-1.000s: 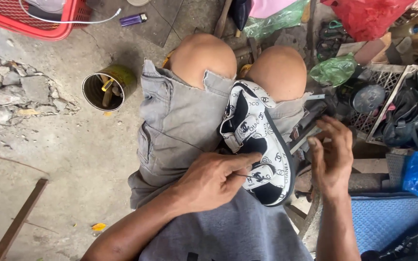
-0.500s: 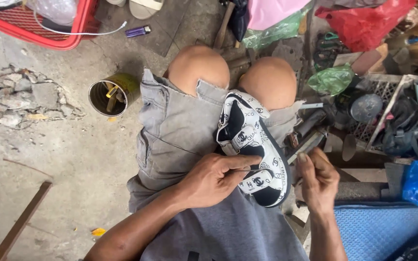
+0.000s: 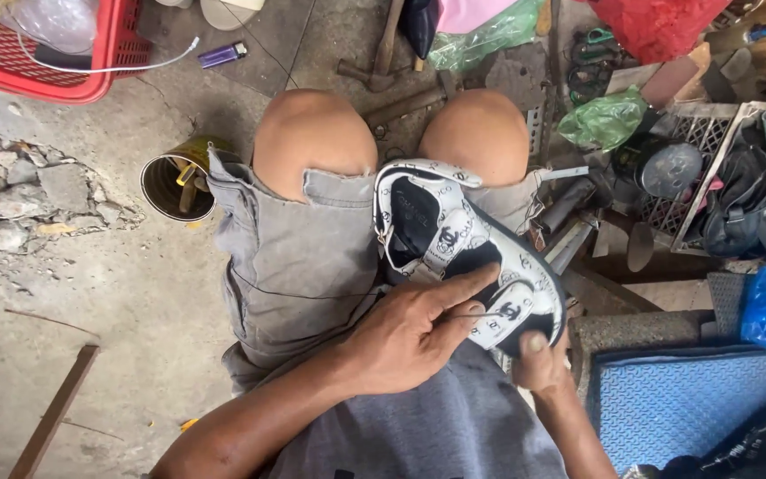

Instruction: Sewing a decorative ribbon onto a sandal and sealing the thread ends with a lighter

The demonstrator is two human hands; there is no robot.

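Sandal (image 3: 454,253) black-and-white, lying on lap across grey shorts (image 3: 303,257) | left hand (image 3: 405,333) closed on sandal, forefinger along the footbed, thin thread or needle pinched at strap | right hand (image 3: 538,359) gripping sandal's near end, thumb on edge | progress: stitching looks midway, judged | tin can (image 3: 175,182) on floor.

red basket (image 3: 90,84): cut by top edge | right hand (image 3: 538,359): fingers behind sandal (image 3: 467,253)
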